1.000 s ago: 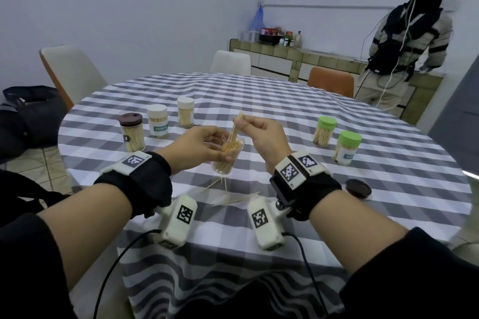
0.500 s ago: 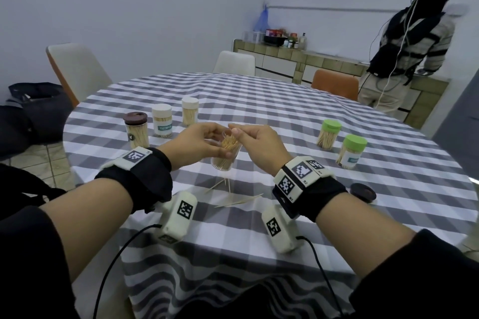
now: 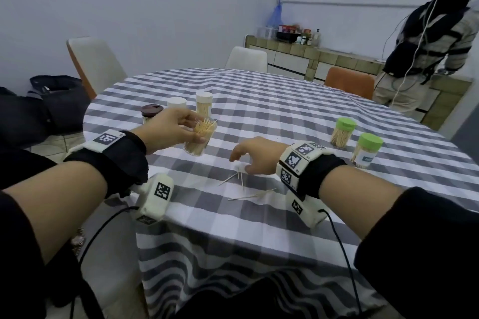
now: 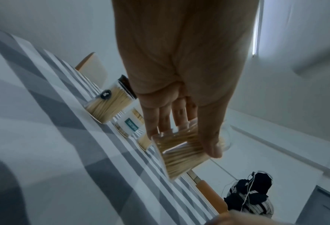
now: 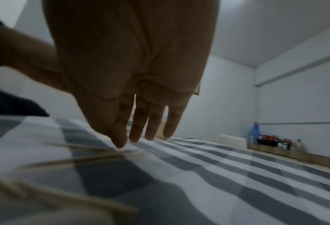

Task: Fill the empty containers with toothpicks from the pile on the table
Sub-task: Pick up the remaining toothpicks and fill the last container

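My left hand [image 3: 178, 128] grips a clear open container [image 3: 199, 137] packed with toothpicks and holds it tilted just above the checked tablecloth; in the left wrist view my fingers [image 4: 171, 120] and thumb wrap round the container [image 4: 181, 153]. My right hand [image 3: 248, 158] hovers low over the table with fingers straight and relaxed, empty, its fingertips [image 5: 119, 141] just above the cloth. A few loose toothpicks [image 3: 243, 189] lie scattered below that hand, and they show blurred in the right wrist view as toothpicks [image 5: 79, 159].
Three capped toothpick jars [image 3: 178, 109] stand at the left behind my left hand. Two green-lidded jars [image 3: 355, 140] stand at the right. Chairs ring the round table [image 3: 259, 101]. A person [image 3: 427, 39] stands at the counter, back right.
My right hand let go of the toothpicks at the container's mouth and dropped down right toward the loose ones. My left hand carried the container left and tilted it.
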